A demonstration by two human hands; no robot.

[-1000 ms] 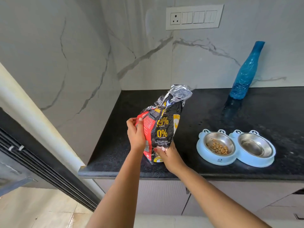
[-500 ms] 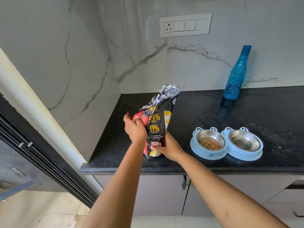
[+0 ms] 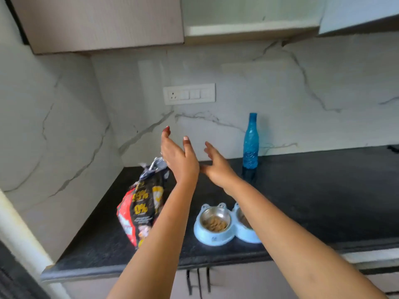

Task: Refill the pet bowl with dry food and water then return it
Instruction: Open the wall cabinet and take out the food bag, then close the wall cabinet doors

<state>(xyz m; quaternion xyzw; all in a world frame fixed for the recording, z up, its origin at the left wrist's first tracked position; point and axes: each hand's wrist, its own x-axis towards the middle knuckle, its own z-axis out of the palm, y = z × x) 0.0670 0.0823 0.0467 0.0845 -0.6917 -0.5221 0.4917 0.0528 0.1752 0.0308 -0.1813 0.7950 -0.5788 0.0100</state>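
head view: both hands, left and right, raised with fingers spread, empty; bag stands beside the bowl on the table.

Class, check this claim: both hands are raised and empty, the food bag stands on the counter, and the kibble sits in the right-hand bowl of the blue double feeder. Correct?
Not quite. The head view shows the kibble in the left-hand bowl of the blue double feeder. The rest holds: left hand and right hand are raised and empty, and the food bag stands on the counter.
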